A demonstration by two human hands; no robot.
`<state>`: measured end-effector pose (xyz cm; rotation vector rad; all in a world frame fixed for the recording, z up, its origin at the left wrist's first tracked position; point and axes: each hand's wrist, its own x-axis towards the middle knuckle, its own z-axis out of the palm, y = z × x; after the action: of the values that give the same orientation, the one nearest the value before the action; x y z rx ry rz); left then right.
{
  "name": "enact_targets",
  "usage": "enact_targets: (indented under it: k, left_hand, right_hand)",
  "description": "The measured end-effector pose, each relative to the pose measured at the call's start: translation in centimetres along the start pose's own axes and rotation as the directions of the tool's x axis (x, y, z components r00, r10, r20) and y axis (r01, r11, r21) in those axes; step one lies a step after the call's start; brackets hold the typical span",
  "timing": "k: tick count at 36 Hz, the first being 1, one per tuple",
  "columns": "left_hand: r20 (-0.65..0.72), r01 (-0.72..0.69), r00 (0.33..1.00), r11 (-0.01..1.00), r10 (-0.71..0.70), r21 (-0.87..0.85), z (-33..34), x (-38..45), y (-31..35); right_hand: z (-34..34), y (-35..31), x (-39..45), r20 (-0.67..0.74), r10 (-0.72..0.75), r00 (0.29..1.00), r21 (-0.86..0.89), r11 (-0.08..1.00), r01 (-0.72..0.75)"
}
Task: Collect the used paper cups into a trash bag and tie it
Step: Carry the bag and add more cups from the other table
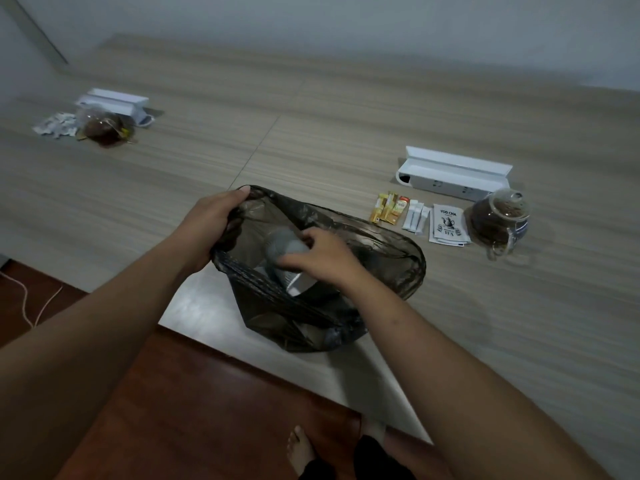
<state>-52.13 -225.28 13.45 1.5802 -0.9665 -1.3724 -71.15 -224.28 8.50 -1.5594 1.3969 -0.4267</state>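
Note:
A dark, half-transparent trash bag (388, 258) lies on the wooden table near its front edge, its mouth held wide. My left hand (211, 225) grips the bag's rim at the left and lifts it. My right hand (322, 254) reaches into the mouth and holds a grey paper cup (282, 249) lying on its side, its open end toward me. The bag's bottom hangs crumpled over the table edge.
At the right stand a glass teapot (500, 220), tea sachets (448, 225), small yellow packets (389, 209) and a white power strip box (453, 176). Far left are another glass teapot (104, 128), white packets (57, 124) and a second white box (116, 103). Red-brown floor (194, 410) lies below.

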Motion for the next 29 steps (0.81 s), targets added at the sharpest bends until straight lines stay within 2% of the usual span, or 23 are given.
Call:
enact_targets:
  k: [4, 6, 8, 10, 13, 15, 17, 19, 21, 24, 27, 29]
  left_hand:
    - [-0.008, -0.015, 1.0, 1.0, 0.015, 0.018, 0.7, -0.9, 0.5]
    - [-0.01, -0.027, 1.0, 0.999, 0.028, 0.043, 0.9, -1.0, 0.5]
    - [-0.019, -0.035, 0.999, 0.997, 0.037, 0.065, 1.0, -1.1, 0.6]
    - [-0.051, -0.041, 0.998, 0.996, 0.045, 0.078, 0.6, -1.2, 0.7]
    - [-0.084, -0.046, 0.995, 0.992, 0.056, 0.116, -0.1, -1.2, 0.8]
    - [-0.097, -0.038, 0.994, 0.99, 0.051, 0.134, -0.6, -0.9, 0.6]
    - [-0.106, -0.032, 0.993, 0.989, 0.048, 0.145, -0.8, -0.8, 0.6]
    - [-0.119, -0.026, 0.992, 0.987, 0.045, 0.157, -0.7, -0.6, 0.6]
    - [-0.14, -0.022, 0.989, 0.987, 0.045, 0.16, -0.6, -0.5, 0.6]
    - [-0.143, -0.022, 0.989, 0.983, 0.049, 0.183, -0.4, -0.1, 0.4]
    - [-0.154, -0.016, 0.987, 0.982, 0.045, 0.19, -0.7, 0.2, 0.1]
    - [-0.153, -0.006, 0.988, 0.986, 0.032, 0.165, -1.0, 0.2, 0.0]
  right_hand:
    - [2.5, -0.7, 2.2, -0.095, 0.002, 0.995, -0.121, 0.993, -0.014]
    - [2.7, -1.0, 2.3, -0.114, -0.007, 0.993, -0.034, 0.999, 0.003]
    - [2.3, -0.7, 1.9, -0.143, -0.049, 0.988, 0.022, 0.998, 0.053]
    - [1.5, 0.1, 1.1, -0.2, -0.145, 0.969, -0.02, 0.989, 0.144]
    - [-0.5, 2.4, -0.1, -0.361, -0.235, 0.902, 0.034, 0.964, 0.264]
    - [-2.8, 4.1, -0.6, -0.521, -0.152, 0.84, 0.127, 0.959, 0.252]
    - [-5.4, 5.7, -0.5, -0.667, 0.001, 0.745, 0.229, 0.952, 0.205]
    - [-7.9, 7.4, 0.3, -0.728, 0.173, 0.663, 0.311, 0.946, 0.095]
    - [-9.5, 9.5, 1.5, -0.696, 0.308, 0.649, 0.338, 0.937, -0.083]
    - [-10.4, 12.7, 3.5, -0.561, 0.437, 0.703, 0.32, 0.898, -0.302]
    - [-9.1, 14.0, 5.0, -0.335, 0.498, 0.799, 0.259, 0.865, -0.43]
    - [-7.8, 14.1, 6.1, -0.226, 0.522, 0.823, 0.214, 0.85, -0.481]
